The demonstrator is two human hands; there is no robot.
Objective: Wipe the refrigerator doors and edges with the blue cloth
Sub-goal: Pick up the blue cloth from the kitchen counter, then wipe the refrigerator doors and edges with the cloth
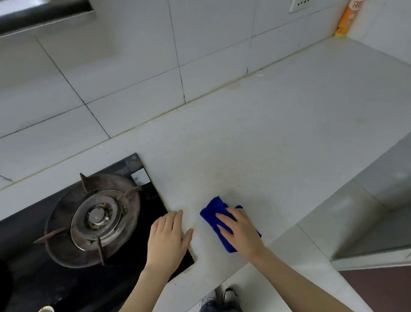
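Presently: blue cloth flat on countertop just right of gas hob, pressed under straight-fingered right hand; left hand relaxed, empty, across hob's right edge; refrigerator unseen, wiping apparently unstarted.

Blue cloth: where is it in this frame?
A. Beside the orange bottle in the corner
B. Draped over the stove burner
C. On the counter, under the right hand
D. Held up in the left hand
C: the cloth lies on the counter with the right hand pressing flat on it, to the right of the stove.
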